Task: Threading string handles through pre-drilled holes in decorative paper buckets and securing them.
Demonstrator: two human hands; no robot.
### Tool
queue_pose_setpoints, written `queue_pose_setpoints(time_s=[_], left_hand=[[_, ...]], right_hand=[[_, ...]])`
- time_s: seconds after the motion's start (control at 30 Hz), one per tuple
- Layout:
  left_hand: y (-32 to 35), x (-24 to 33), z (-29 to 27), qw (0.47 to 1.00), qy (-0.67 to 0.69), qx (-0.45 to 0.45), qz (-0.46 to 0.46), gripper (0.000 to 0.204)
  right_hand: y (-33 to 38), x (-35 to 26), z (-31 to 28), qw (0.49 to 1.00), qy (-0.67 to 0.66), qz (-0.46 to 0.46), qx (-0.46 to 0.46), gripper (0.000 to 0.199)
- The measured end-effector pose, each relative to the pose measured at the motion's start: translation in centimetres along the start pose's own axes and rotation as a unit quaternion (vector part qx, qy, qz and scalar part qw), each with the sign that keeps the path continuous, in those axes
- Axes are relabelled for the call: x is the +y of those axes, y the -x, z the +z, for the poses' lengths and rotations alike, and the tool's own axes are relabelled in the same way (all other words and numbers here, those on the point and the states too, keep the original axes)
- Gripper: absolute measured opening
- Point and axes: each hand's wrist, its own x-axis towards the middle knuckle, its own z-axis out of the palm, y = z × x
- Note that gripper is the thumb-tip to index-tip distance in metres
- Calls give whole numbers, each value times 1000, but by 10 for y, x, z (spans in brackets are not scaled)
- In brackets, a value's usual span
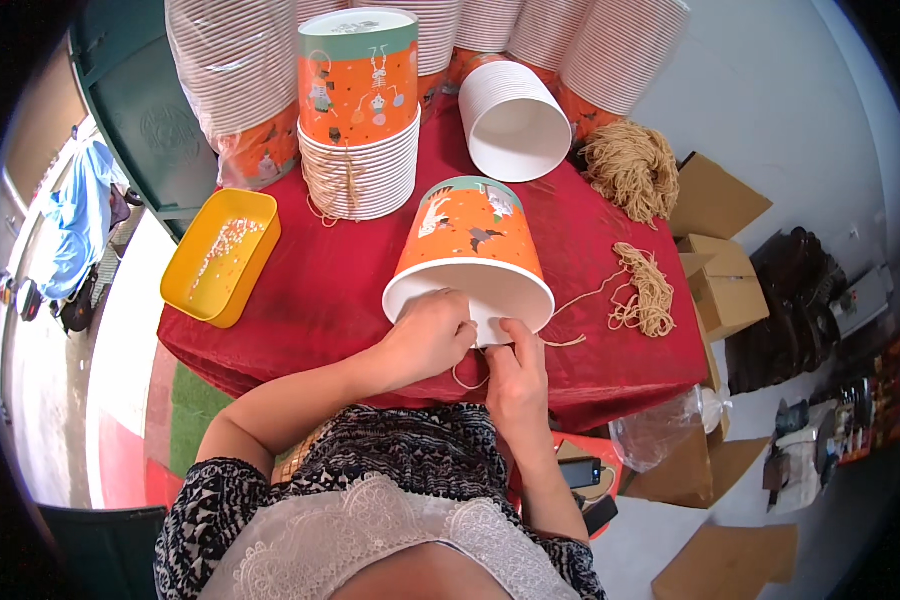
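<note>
An orange and green paper bucket (470, 235) with printed figures lies on its side in front of me, its white mouth facing me. At the near part of its rim, my left hand (432, 328) is closed with curled fingers; what they pinch is hidden. My right hand (518, 375) grips the rim close beside it, a finger reaching inside the mouth. A thin tan cord (568, 343) comes out to the right of the rim, and a loop of cord hangs below my hands.
On the red-covered table (340, 290) stand a yellow tray (220, 258) of small white pieces, stacked buckets (358, 150), a tipped white-ribbed stack (515, 120), a cord bundle (630, 170) and a smaller hank (645, 292). Cardboard boxes (725, 285) and a red stool (610, 455) stand to the right.
</note>
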Motion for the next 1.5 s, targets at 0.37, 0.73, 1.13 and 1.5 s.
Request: queue_pose_setpoints(time_s=[0.37,0.73,1.13,1.5], left_hand=[[-14,6,-5,931,234,-177,-217,21],[-15,4,4,979,84,-144,-118,17],[-11,4,4,980,85,-140,-112,16],[-13,6,3,971,124,-150,-143,24]], right_hand=[[-14,22,-6,997,-61,-40,-36,16],[-15,24,-6,994,-88,-36,-57,17],[-9,-2,-18,996,17,43,71,19],[-15,-22,3,990,91,97,56,28]])
